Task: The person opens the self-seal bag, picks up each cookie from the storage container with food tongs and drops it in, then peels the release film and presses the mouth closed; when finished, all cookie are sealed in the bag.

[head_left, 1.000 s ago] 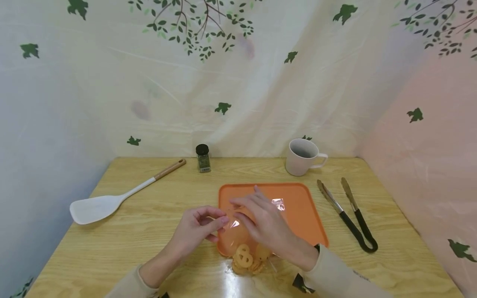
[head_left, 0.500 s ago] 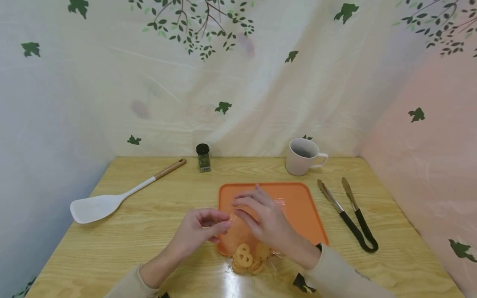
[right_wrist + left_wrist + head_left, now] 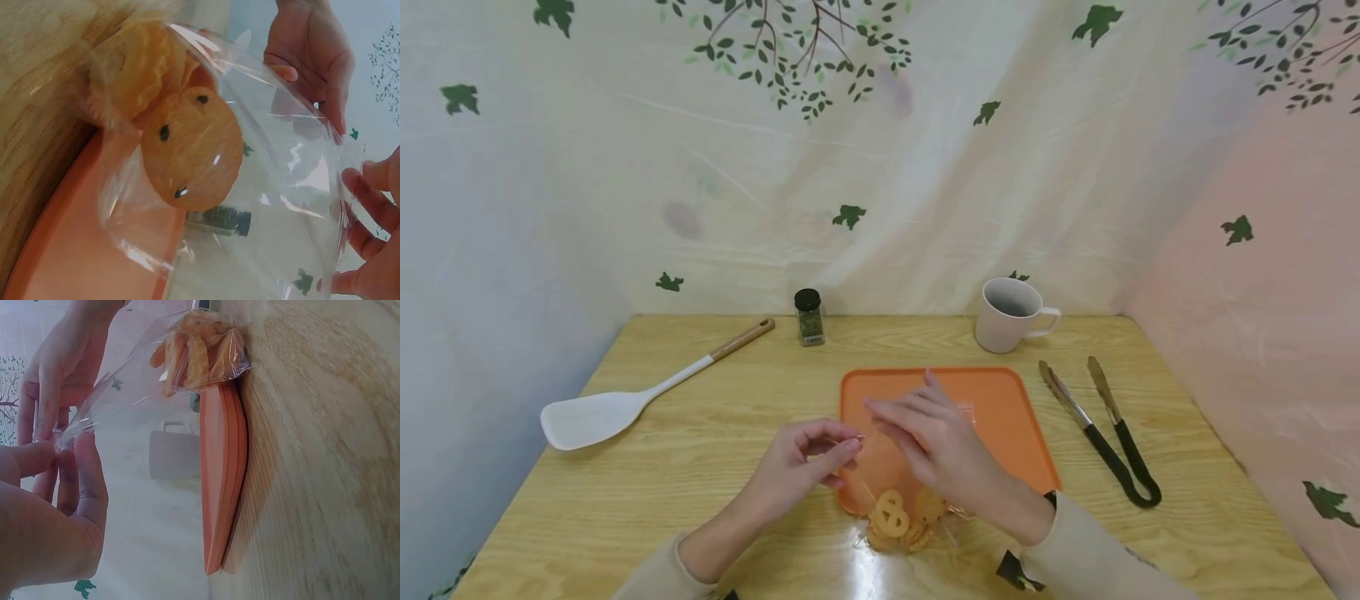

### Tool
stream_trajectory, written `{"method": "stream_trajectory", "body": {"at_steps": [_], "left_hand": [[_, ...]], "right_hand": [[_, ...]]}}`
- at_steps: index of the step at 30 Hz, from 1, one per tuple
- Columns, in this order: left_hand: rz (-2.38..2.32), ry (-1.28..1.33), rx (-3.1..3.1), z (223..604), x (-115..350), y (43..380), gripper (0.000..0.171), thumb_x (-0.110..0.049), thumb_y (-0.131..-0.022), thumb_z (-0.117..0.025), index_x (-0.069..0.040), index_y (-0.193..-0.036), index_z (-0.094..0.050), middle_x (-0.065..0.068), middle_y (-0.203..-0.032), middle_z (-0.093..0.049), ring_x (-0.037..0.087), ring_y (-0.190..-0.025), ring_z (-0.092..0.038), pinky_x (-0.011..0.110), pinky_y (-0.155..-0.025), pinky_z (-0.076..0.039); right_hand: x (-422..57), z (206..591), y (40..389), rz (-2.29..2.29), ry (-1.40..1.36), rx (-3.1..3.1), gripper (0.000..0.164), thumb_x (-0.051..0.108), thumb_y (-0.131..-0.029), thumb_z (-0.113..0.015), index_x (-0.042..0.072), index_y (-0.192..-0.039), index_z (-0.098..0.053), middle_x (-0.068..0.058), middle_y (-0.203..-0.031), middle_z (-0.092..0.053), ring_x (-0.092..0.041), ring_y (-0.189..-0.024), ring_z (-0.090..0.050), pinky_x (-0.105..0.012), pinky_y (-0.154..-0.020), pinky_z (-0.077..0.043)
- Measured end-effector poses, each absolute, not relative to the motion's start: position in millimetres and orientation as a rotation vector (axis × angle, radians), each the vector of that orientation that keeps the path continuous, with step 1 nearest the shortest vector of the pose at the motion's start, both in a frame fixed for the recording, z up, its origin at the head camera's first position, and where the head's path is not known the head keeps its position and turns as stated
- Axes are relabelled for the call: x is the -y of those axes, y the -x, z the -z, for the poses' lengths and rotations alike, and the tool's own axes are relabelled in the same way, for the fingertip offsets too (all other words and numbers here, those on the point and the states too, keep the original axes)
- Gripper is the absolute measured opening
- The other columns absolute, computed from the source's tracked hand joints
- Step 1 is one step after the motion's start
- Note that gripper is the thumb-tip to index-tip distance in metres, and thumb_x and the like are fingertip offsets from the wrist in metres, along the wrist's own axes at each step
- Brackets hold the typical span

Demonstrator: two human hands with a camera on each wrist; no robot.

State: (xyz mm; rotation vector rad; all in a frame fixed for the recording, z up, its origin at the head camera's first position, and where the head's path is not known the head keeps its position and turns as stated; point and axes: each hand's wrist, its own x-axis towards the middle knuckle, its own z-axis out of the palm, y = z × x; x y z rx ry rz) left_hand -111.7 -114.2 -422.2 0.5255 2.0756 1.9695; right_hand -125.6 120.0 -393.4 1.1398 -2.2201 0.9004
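Note:
A clear plastic bag (image 3: 128, 375) of cookies (image 3: 891, 514) hangs at the front edge of an orange tray (image 3: 1000, 433). One cookie has a pretzel shape; a round cookie (image 3: 190, 150) bears dark specks. My left hand (image 3: 801, 458) pinches the bag's gathered top between thumb and fingertips, a small reddish tip showing there. Just to its right, over the tray, my right hand (image 3: 943, 446) holds its fingers out nearly straight. In the right wrist view, its fingers (image 3: 369, 203) lie spread beside the bag's upper edge.
A white spatula (image 3: 598, 421) with a wooden grip lies at left. Behind the tray stand a dark-capped spice jar (image 3: 810, 321) and a light mug (image 3: 1003, 321). Black-handled tongs (image 3: 1112, 454) lie at right. A patterned curtain (image 3: 737, 208) encloses the table.
My right fingers have straightened from a looser curl and shifted slightly. My left hand keeps its pinch in almost the same place. The cookies, tray and other items stay put.

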Motion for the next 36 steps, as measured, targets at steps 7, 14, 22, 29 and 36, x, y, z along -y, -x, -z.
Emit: {"method": "stream_trajectory", "body": {"at_steps": [7, 14, 22, 29, 36], "left_hand": [[-1.943, -0.549, -2.113, 420, 114, 109, 0.019, -0.016, -0.100, -0.068, -0.001, -0.109, -0.072, 0.018, -0.100, -0.069, 0.020, -0.085, -0.069, 0.036, -0.067, -0.061], [-1.941, -0.560, -2.144, 420, 114, 108, 0.016, -0.015, -0.100, -0.068, -0.003, -0.107, -0.073, 0.016, -0.098, -0.070, 0.023, -0.084, -0.070, 0.037, -0.066, -0.061], [-1.946, -0.571, -2.154, 421, 114, 107, 0.015, -0.015, -0.100, -0.068, -0.004, -0.109, -0.074, 0.015, -0.100, -0.072, 0.022, -0.085, -0.070, 0.037, -0.066, -0.061], [-1.963, -0.577, -2.144, 422, 114, 107, 0.015, -0.014, -0.099, -0.069, -0.003, -0.108, -0.073, 0.014, -0.099, -0.072, 0.021, -0.084, -0.070, 0.038, -0.066, -0.061], [-1.966, -0.601, -2.151, 423, 113, 107, 0.014, -0.013, -0.099, -0.069, -0.004, -0.108, -0.074, 0.014, -0.099, -0.072, 0.024, -0.084, -0.070, 0.039, -0.066, -0.061]], "right_hand": [[-117, 387, 128, -1.068, -1.149, 2.240, 0.020, 0.005, -0.096, -0.070, 0.013, -0.114, -0.072, 0.007, -0.105, -0.072, -0.008, -0.094, -0.064, -0.037, -0.092, -0.052], [-115, 389, 126, -1.020, -1.144, 2.258, 0.028, 0.017, -0.094, -0.075, 0.010, -0.121, -0.072, 0.003, -0.114, -0.071, -0.015, -0.105, -0.060, -0.036, -0.090, -0.050], [-113, 392, 123, -0.900, -1.076, 2.248, 0.036, 0.026, -0.087, -0.082, 0.012, -0.120, -0.075, 0.000, -0.123, -0.068, -0.022, -0.114, -0.056, -0.062, -0.105, -0.036], [-113, 392, 119, -0.893, -1.076, 2.348, 0.031, 0.026, -0.090, -0.080, 0.015, -0.120, -0.076, 0.007, -0.113, -0.071, -0.016, -0.112, -0.058, -0.081, -0.106, 0.000], [-115, 390, 119, -1.041, -1.080, 2.383, 0.029, 0.019, -0.091, -0.078, 0.013, -0.120, -0.076, 0.011, -0.102, -0.071, -0.011, -0.108, -0.059, -0.078, -0.108, 0.000]]}}
